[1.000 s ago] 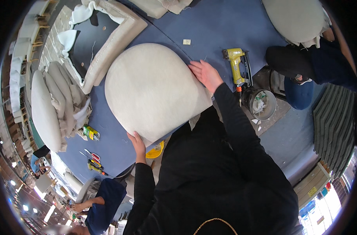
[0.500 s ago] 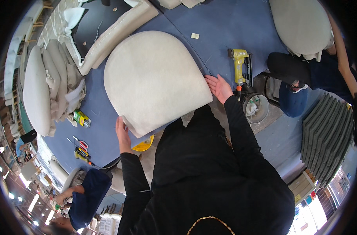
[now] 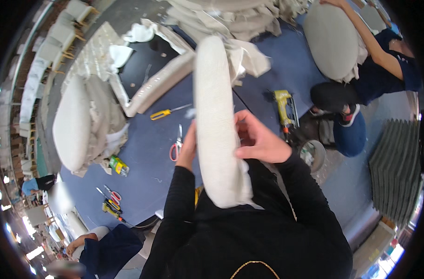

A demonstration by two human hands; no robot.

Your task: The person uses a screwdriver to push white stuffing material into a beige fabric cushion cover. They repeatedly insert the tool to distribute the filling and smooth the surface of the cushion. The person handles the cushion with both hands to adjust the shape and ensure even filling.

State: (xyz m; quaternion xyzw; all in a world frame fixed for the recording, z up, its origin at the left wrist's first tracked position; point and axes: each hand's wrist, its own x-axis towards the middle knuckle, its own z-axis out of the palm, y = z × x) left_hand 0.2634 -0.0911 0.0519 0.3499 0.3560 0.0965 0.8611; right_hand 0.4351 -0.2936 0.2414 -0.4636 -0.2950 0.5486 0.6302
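A cream fabric-covered seat cushion (image 3: 215,121) stands on edge in front of me, its long rounded side toward me and loose fabric at its lower and far ends. My left hand (image 3: 188,148) is against its left face, the fingers mostly hidden behind it. On the other side my right hand (image 3: 263,139) grips it, thumb on the near edge and fingers curled at its right face. Left of the cushion, red-handled scissors (image 3: 176,148) and a yellow-handled screwdriver (image 3: 161,114) lie on the blue table (image 3: 144,158).
A yellow staple gun (image 3: 284,109) lies at the right table edge, above a bucket (image 3: 316,158). To the left are a cushion (image 3: 72,123) with loose covers, a dark panel (image 3: 147,65) and more scissors (image 3: 113,194). A co-worker (image 3: 384,60) handles another cushion (image 3: 330,42).
The cushion has gone from lying flat to standing on edge, lifted between my hands. My right hand, flat before, now grips it. The screwdriver and nearer scissors have come into view.
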